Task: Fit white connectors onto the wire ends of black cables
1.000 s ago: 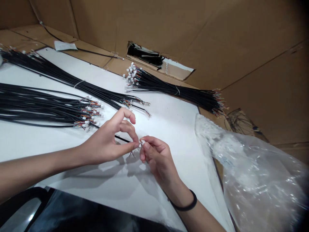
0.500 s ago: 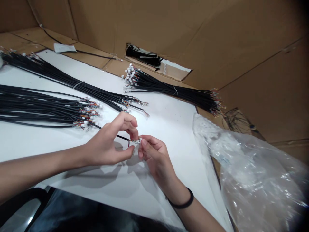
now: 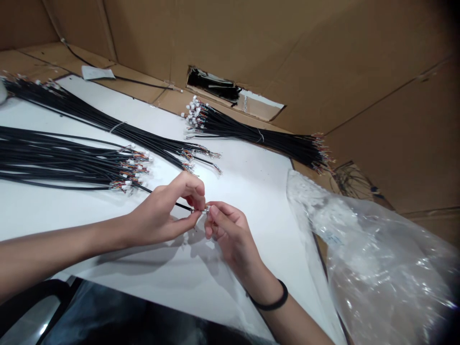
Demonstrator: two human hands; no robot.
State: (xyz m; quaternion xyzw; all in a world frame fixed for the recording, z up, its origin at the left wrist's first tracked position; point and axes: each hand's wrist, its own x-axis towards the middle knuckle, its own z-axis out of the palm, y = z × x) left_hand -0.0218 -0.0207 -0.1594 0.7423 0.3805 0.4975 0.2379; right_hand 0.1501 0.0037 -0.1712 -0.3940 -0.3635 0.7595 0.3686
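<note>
My left hand [image 3: 161, 215] pinches the end of a thin black cable [image 3: 179, 206] between thumb and fingers, just above the white table sheet [image 3: 251, 191]. My right hand [image 3: 228, 230], with a black band on its wrist, pinches a small white connector [image 3: 205, 209] right at that cable's tip. The two hands meet fingertip to fingertip. The cable runs back left toward a loose bundle of black cables [image 3: 72, 163] with white connectors and coloured wire ends.
A second long cable bundle [image 3: 108, 127] lies diagonally across the sheet. A tied bundle [image 3: 258, 136] rests at the far edge. A crumpled clear plastic bag [image 3: 373, 258] sits at the right. Cardboard walls [image 3: 323, 57] enclose the area, with a cut slot [image 3: 223, 88].
My left fingers have curled down and closed on the cable tip. The right hand's fingertips came up against them. Both hands stayed in the same spot.
</note>
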